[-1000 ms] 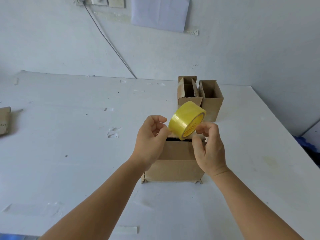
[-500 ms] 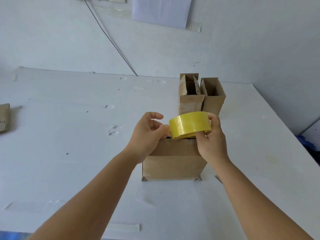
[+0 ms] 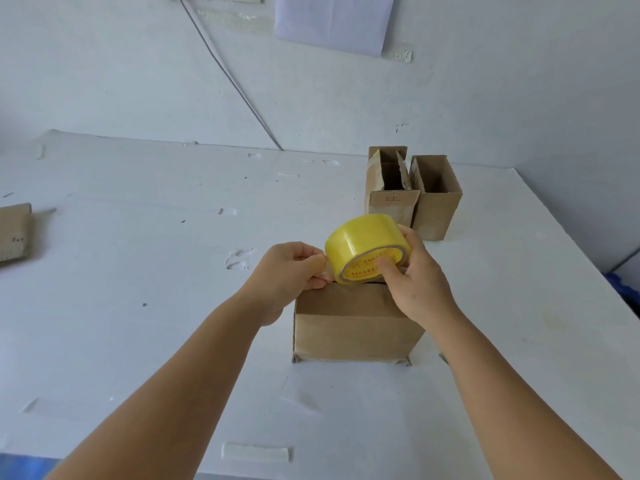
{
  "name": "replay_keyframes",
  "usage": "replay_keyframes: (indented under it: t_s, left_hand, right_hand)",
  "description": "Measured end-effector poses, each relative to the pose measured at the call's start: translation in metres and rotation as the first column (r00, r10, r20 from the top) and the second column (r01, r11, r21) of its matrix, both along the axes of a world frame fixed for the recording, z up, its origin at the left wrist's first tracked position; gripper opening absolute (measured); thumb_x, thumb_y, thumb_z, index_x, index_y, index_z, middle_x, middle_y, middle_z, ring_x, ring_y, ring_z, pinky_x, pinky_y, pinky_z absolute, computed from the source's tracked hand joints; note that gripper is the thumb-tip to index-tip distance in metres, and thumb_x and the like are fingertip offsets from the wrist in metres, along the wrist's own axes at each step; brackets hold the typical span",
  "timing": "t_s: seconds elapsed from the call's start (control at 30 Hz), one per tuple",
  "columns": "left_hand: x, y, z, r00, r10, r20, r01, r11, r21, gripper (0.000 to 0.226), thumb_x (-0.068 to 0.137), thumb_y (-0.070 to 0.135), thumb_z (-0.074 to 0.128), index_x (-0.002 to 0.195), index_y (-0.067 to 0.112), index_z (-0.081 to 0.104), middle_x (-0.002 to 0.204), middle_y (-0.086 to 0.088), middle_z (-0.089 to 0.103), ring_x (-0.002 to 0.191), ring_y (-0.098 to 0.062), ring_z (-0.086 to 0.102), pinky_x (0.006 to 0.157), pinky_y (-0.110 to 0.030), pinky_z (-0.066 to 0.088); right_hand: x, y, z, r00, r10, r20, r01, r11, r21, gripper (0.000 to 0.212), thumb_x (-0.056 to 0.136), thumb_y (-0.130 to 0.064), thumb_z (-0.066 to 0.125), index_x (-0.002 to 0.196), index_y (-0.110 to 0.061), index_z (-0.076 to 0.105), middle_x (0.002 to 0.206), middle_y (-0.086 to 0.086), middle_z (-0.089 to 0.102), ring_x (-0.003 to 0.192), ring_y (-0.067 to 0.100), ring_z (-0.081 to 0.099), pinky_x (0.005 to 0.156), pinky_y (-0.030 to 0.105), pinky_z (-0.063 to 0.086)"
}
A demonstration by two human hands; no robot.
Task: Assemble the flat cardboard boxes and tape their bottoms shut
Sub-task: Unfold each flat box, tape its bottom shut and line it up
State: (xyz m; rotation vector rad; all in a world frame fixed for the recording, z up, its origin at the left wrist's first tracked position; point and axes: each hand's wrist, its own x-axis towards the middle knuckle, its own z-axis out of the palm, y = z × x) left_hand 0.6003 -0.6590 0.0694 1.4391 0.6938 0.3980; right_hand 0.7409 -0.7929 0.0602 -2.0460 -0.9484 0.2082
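A brown cardboard box stands on the white table in front of me. Just above its top edge my right hand grips a yellow tape roll, thumb in the core, the roll's open side turned toward me. My left hand pinches the loose tape end at the roll's left side. Two more assembled boxes stand open-topped behind, side by side.
Flat cardboard lies at the table's left edge. A strip of tape is stuck near the front edge. A cable runs down the wall behind. The table's right edge falls off near a blue object.
The roll has tilted so its cored side faces me, and my right thumb has gone into the core. My left hand stays pinched at the roll's left side.
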Motion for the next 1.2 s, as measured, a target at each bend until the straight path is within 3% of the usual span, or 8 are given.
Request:
replay_keyframes:
  t_s: [0.17, 0.33, 0.53, 0.67, 0.77, 0.93, 1.07, 1.2]
  left_hand:
    - [0.0, -0.001, 0.001, 1.0, 0.017, 0.025, -0.016, 1.0, -0.021, 0.015, 0.089, 0.004, 0.055, 0.076, 0.007, 0.059, 0.07, -0.002, 0.065, 0.068, -0.011, 0.065, 0.076, -0.022, 0.056]
    - [0.001, 0.002, 0.001, 1.0, -0.002, 0.017, 0.003, 0.999, -0.041, 0.015, 0.092, 0.009, 0.052, 0.078, 0.01, 0.056, 0.074, -0.001, 0.062, 0.07, -0.01, 0.064, 0.075, -0.021, 0.055]
    - [-0.002, 0.0, 0.001, 0.998, 0.042, 0.047, -0.04, 0.998, -0.039, 0.017, 0.093, 0.005, 0.05, 0.076, 0.008, 0.054, 0.061, 0.002, 0.056, 0.059, -0.007, 0.062, 0.072, -0.021, 0.057]
    - [-0.001, 0.001, -0.001, 0.998, 0.046, 0.051, -0.045, 0.999, -0.024, 0.019, 0.093, 0.007, 0.049, 0.075, 0.01, 0.054, 0.063, 0.0, 0.053, 0.058, -0.007, 0.058, 0.074, -0.025, 0.057]
    - [0.0, 0.0, -0.002, 0.998, 0.012, 0.054, -0.012, 1.0, -0.017, 0.018, 0.093, 0.008, 0.05, 0.076, 0.01, 0.057, 0.067, -0.001, 0.054, 0.061, -0.008, 0.058, 0.078, -0.028, 0.056]
    - [-0.009, 0.009, -0.002, 0.963, -0.19, 0.19, 0.221, 0.962, -0.159, 0.01, 0.079, 0.013, 0.06, 0.086, 0.007, 0.061, 0.083, -0.005, 0.063, 0.086, -0.015, 0.063, 0.088, -0.026, 0.052]
    - [-0.012, 0.009, -0.008, 0.964, -0.197, 0.178, 0.22, 0.968, -0.118, 0.034, 0.075, 0.012, 0.063, 0.107, 0.002, 0.061, 0.095, -0.014, 0.064, 0.091, -0.019, 0.062, 0.087, -0.025, 0.05]
    - [-0.015, 0.011, -0.005, 0.958, -0.205, 0.199, 0.233, 0.964, -0.128, 0.032, 0.075, 0.01, 0.061, 0.106, 0.004, 0.063, 0.087, -0.009, 0.069, 0.087, -0.016, 0.066, 0.084, -0.022, 0.053]
  right_hand:
    - [-0.003, 0.006, 0.012, 0.999, -0.01, 0.032, 0.008, 0.999, 0.044, 0.029, 0.098, -0.022, 0.042, 0.127, -0.019, 0.044, 0.092, 0.004, 0.06, 0.086, 0.025, 0.055, 0.072, 0.034, 0.044]
    - [-0.01, 0.003, 0.007, 0.995, -0.027, 0.093, 0.022, 0.998, 0.053, 0.031, 0.098, -0.025, 0.044, 0.128, -0.022, 0.043, 0.085, 0.009, 0.064, 0.079, 0.03, 0.059, 0.071, 0.041, 0.048]
    - [-0.002, 0.002, 0.031, 0.986, 0.104, 0.129, -0.074, 0.974, -0.215, 0.033, 0.099, -0.034, 0.04, 0.129, -0.022, 0.04, 0.085, 0.004, 0.063, 0.078, 0.022, 0.057, 0.062, 0.032, 0.043]
    - [-0.005, -0.001, 0.023, 0.993, 0.111, -0.044, -0.115, 0.989, -0.098, 0.021, 0.096, -0.029, 0.048, 0.116, -0.028, 0.041, 0.09, 0.008, 0.064, 0.085, 0.025, 0.061, 0.075, 0.039, 0.048]
    - [-0.005, -0.005, 0.008, 0.984, 0.077, -0.161, -0.079, 0.997, -0.008, 0.026, 0.092, -0.021, 0.055, 0.112, -0.034, 0.042, 0.094, 0.016, 0.064, 0.089, 0.03, 0.06, 0.077, 0.04, 0.049]
    - [-0.002, -0.003, -0.001, 0.989, 0.034, -0.141, -0.03, 0.999, 0.035, 0.028, 0.097, -0.024, 0.047, 0.125, -0.024, 0.046, 0.097, 0.005, 0.063, 0.093, 0.023, 0.059, 0.081, 0.038, 0.047]
    - [-0.002, -0.003, -0.003, 0.989, 0.03, -0.144, -0.02, 0.997, 0.068, 0.029, 0.096, -0.023, 0.048, 0.125, -0.025, 0.047, 0.099, 0.005, 0.064, 0.094, 0.023, 0.059, 0.084, 0.041, 0.048]
    - [0.0, -0.004, -0.002, 0.978, 0.056, -0.199, -0.028, 0.99, 0.139, 0.019, 0.096, -0.024, 0.051, 0.113, -0.024, 0.057, 0.101, 0.006, 0.066, 0.098, 0.019, 0.06, 0.085, 0.033, 0.048]
